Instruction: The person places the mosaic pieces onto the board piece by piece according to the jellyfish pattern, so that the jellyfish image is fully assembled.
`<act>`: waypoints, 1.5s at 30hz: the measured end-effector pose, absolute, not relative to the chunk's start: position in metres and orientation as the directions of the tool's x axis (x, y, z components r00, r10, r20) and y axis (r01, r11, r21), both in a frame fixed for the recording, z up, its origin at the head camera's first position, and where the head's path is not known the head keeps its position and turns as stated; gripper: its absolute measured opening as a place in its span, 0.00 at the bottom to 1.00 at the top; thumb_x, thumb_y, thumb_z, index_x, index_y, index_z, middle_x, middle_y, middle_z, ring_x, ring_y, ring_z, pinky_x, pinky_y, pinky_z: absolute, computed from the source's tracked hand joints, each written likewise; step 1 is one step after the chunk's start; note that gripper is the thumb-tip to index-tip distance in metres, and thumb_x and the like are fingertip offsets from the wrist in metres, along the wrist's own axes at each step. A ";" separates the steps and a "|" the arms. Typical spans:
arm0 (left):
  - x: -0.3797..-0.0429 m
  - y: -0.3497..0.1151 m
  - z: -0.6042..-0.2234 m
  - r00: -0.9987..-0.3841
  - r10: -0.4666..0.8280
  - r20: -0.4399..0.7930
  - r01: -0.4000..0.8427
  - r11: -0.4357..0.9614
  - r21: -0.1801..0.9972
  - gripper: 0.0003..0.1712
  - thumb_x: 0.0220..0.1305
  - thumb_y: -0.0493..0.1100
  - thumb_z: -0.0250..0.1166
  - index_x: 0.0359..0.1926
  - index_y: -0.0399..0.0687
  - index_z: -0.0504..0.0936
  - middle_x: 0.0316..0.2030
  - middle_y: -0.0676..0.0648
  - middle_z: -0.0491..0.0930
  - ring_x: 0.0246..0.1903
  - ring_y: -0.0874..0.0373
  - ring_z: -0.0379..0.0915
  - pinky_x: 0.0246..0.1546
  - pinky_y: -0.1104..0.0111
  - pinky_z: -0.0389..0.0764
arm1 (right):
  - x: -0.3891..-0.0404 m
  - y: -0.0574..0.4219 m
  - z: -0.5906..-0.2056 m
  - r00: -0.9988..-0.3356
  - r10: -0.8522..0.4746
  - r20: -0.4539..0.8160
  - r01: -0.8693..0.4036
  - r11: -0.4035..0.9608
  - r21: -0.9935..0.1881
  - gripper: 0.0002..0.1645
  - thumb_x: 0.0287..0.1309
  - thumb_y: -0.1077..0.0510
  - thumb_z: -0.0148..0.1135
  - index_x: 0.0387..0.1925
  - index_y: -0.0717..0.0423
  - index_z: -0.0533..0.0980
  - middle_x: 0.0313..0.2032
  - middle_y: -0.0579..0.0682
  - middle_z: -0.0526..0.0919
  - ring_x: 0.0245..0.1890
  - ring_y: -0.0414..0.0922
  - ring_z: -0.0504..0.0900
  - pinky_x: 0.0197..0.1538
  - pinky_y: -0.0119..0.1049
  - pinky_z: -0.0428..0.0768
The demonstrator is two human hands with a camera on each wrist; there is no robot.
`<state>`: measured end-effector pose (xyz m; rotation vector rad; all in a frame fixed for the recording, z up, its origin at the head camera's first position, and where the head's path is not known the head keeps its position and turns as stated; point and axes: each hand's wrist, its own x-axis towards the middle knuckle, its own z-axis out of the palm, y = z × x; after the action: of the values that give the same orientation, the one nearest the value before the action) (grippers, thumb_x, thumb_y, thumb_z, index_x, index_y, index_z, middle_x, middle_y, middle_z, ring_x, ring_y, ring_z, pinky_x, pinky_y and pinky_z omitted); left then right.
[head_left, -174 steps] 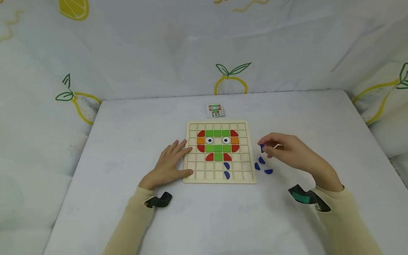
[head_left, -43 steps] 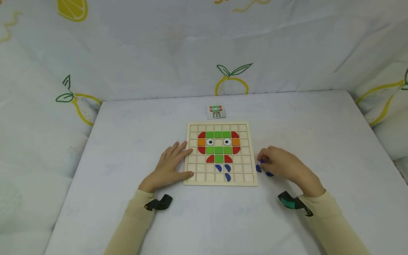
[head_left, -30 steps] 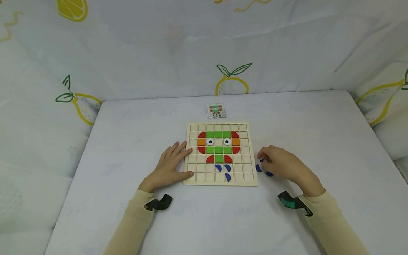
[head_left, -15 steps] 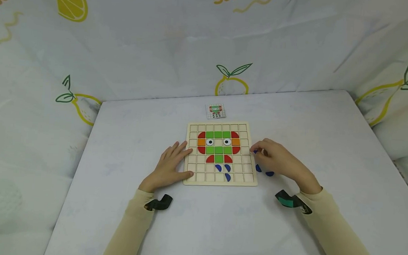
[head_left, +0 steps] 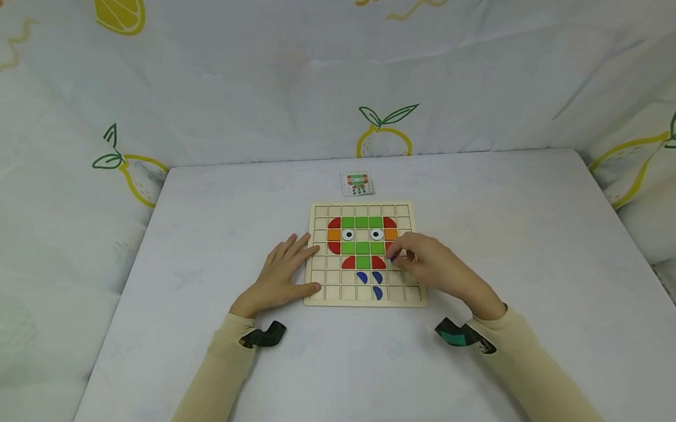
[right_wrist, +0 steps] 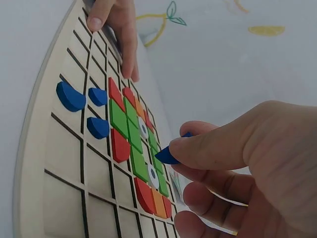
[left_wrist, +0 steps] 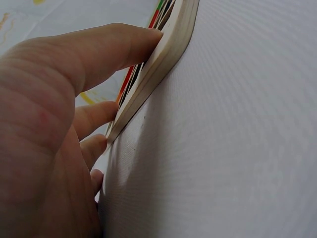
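A pale wooden grid board (head_left: 330,292) carries a face of green squares (head_left: 361,248), red rounded pieces (head_left: 349,262), orange pieces and two eye pieces (head_left: 347,235). Below the face sit three blue half-circle pieces (head_left: 377,293). My left hand (head_left: 279,273) rests at the board's left edge, fingers spread, thumb tip on the frame (left_wrist: 171,42). Over the right part of the board, my right hand (head_left: 438,267) pinches another blue half-circle piece (right_wrist: 167,155) between thumb and forefinger, just right of the lower red piece. The loose blue pieces right of the board are hidden behind this hand.
A small printed card (head_left: 358,184) with the same sort of face lies behind the board. The white-covered table (head_left: 229,211) meets a fruit-print cloth (head_left: 253,73) at its back edge. Dark bands (head_left: 266,335) sit at both wrists.
My right hand picked up a blue half-circle piece beside the board and carried it left over the grid. Earlier, a third blue piece appeared on the board. My left hand stays put.
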<state>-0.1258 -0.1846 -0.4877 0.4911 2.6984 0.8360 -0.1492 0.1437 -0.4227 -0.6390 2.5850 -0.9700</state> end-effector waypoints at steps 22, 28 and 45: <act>-0.125 -0.185 -0.488 -0.907 0.401 -0.131 0.253 0.765 0.592 0.47 0.61 0.58 0.67 0.78 0.54 0.61 0.82 0.50 0.43 0.82 0.47 0.30 0.80 0.46 0.34 | -0.132 0.098 -0.438 -0.774 -0.616 -0.148 -0.443 0.694 -0.568 0.08 0.64 0.59 0.67 0.44 0.49 0.85 0.39 0.41 0.87 0.36 0.39 0.77 0.40 0.33 0.77; -0.126 -0.185 -0.489 -0.906 0.401 -0.135 0.250 0.766 0.592 0.47 0.61 0.58 0.67 0.78 0.54 0.61 0.82 0.50 0.43 0.82 0.48 0.30 0.80 0.47 0.34 | -0.127 0.091 -0.441 -0.769 -0.623 -0.144 -0.482 0.713 -0.510 0.08 0.63 0.58 0.68 0.43 0.47 0.87 0.41 0.42 0.88 0.39 0.39 0.77 0.40 0.33 0.77; -0.126 -0.185 -0.487 -0.904 0.401 -0.145 0.249 0.773 0.584 0.47 0.61 0.58 0.67 0.78 0.54 0.61 0.82 0.50 0.43 0.82 0.47 0.30 0.80 0.47 0.34 | -0.122 0.086 -0.444 -0.813 -0.565 -0.142 -0.454 0.767 -0.453 0.12 0.60 0.52 0.72 0.45 0.47 0.84 0.35 0.42 0.80 0.34 0.40 0.73 0.31 0.31 0.72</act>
<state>-0.1258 -0.1851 -0.4866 0.5064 2.7061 0.8374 -0.1224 0.0862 -0.4436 -0.7932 2.6932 -0.5888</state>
